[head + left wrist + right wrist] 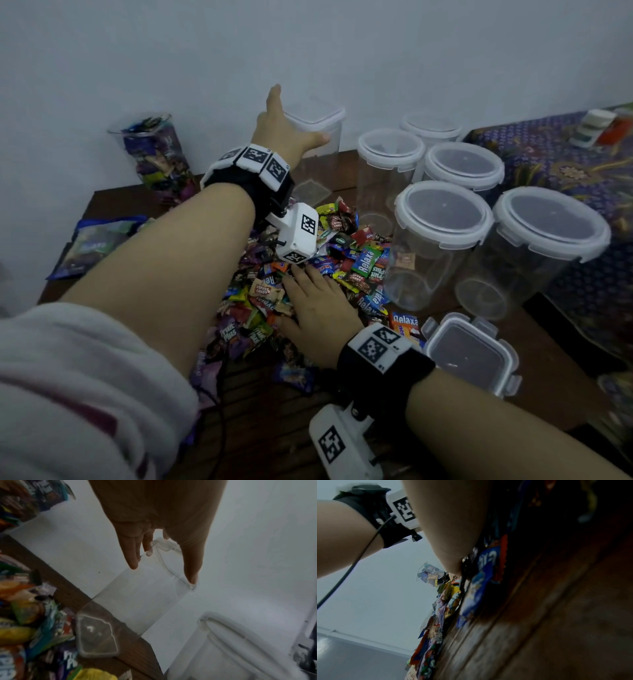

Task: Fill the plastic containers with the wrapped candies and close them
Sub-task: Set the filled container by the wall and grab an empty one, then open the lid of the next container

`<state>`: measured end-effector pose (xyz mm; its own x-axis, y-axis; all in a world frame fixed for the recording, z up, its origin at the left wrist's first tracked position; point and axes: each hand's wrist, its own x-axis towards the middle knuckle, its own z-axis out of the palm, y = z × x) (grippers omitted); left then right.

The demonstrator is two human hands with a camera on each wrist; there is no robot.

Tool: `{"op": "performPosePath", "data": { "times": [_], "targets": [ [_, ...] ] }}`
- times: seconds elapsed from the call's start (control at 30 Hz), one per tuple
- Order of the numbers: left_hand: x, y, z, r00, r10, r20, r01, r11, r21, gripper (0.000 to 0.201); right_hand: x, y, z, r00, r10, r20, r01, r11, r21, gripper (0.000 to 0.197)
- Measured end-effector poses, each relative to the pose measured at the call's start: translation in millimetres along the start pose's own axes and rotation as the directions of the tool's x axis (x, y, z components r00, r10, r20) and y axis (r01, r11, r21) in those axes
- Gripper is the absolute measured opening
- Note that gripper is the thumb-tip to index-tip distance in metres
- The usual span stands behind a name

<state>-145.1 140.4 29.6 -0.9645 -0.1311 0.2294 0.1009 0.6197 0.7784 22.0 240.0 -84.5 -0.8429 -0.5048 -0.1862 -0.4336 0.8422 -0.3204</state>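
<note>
Left hand (286,128) spread, fingers straight around the empty square tub (317,144) at the worktop's (267,411) back edge, not yet clamped. Right hand (317,310) flat on the candies (363,263). Risk: the light tub could tip or slide if nudged before the grip closes.

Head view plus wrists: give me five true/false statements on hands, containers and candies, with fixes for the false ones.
1. The left hand reaches to the tall square container by the wall. True.
2. That square container has its lid on. False: its top is open, and a square lid lies on the table.
3. The right hand lies on the candy pile. True.
4. All the round containers are open. False: each has a lid on.
5. The candy-filled container at far left has a lid. False: it is open.
</note>
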Motion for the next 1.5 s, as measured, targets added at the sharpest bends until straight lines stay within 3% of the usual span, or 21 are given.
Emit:
{"op": "performPosePath", "data": {
  "times": [0.2, 0.43, 0.77, 0.9, 1.0, 1.1, 1.17, 1.27, 1.5],
  "targets": [
    [-35, 8, -44, 0.996, 0.081, -0.037, -0.083, 0.994, -0.073, 0.106, -1, -1, -2, 1.0, 0.008, 0.02, -0.008, 1.0, -0.011, 0.066],
    [-123, -7, -85, 0.993, 0.098, -0.061, -0.109, 0.972, -0.211, 0.114, 0, -3, -4, 0.999, 0.024, 0.022, -0.023, 0.999, -0.038, 0.066],
    [-237, -22, -136, 1.0, -0.012, 0.006, 0.013, 0.943, -0.332, 0.123, 4, -2, 1, 0.999, 0.015, -0.046, -0.018, 0.999, -0.052, 0.064],
    [-254, -34, -140, 0.997, -0.025, 0.07, 0.049, 0.933, -0.357, 0.114, 7, 0, 4, 0.998, 0.015, -0.057, -0.017, 0.999, -0.042, 0.064],
    [-262, -38, -140, 0.989, -0.033, 0.142, 0.085, 0.923, -0.374, 0.112, 9, 2, 7, 0.997, 0.002, -0.08, -0.006, 0.999, -0.046, 0.064],
    [-267, -42, -138, 0.977, -0.045, 0.207, 0.124, 0.913, -0.389, 0.112, 10, 2, 8, 0.998, 0.001, -0.07, -0.004, 0.999, -0.048, 0.076],
    [-268, -46, -136, 0.969, -0.059, 0.241, 0.151, 0.911, -0.385, 0.113, 10, 3, 8, 0.998, 0.004, -0.069, -0.007, 0.999, -0.052, 0.072],
    [-270, -49, -135, 0.963, -0.075, 0.258, 0.174, 0.906, -0.385, 0.111, 9, 3, 7, 0.997, 0.004, -0.074, -0.008, 0.999, -0.051, 0.063],
    [-270, -52, -133, 0.961, -0.09, 0.262, 0.194, 0.892, -0.408, 0.103, 11, 4, 8, 0.997, 0.006, -0.075, -0.009, 0.999, -0.039, 0.064]
  ]
}}
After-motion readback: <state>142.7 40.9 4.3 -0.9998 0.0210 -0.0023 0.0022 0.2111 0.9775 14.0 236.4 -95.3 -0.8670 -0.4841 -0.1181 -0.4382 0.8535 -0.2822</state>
